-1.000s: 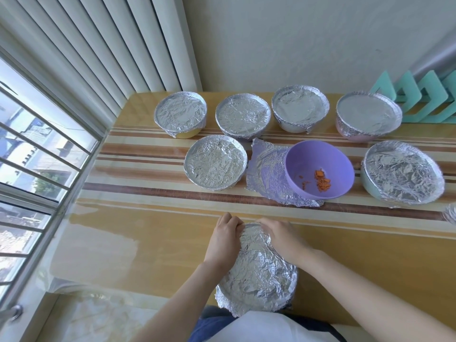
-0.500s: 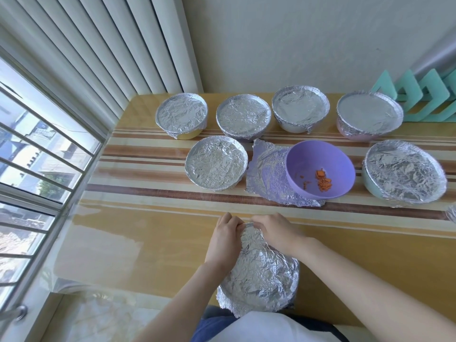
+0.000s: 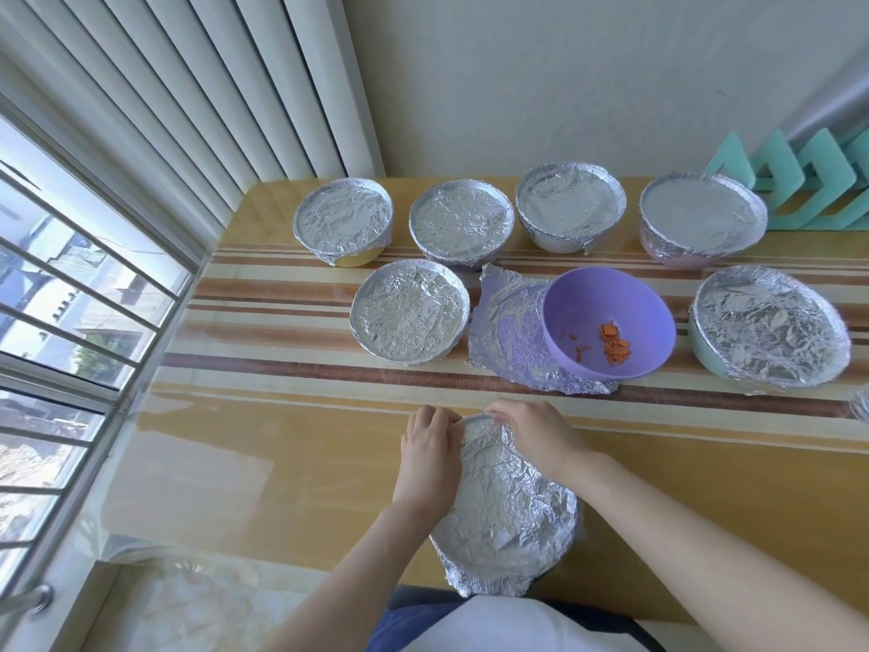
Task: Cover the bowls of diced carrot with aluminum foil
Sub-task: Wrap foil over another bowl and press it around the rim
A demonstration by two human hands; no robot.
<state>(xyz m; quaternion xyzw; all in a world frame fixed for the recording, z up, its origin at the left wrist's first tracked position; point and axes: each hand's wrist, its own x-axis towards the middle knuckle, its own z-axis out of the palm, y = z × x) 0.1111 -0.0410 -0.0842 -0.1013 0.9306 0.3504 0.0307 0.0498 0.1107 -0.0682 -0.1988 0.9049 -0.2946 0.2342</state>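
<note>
Slightly since a second ago, my right hand [image 3: 541,440] has crept along the far rim of the foil-wrapped bowl [image 3: 508,505] toward my left hand [image 3: 430,458]. Both hands curl their fingers over that rim, pinching its crinkled silver skin. The round bowl sits at the near edge of the glossy wooden table [image 3: 282,463]. Beyond it, a smooth purple bowl [image 3: 609,298] of orange carrot dice [image 3: 613,345] stands uncovered on a crumpled foil sheet [image 3: 508,341]. Six covered bowls [image 3: 409,317] sit toward the far edge.
</note>
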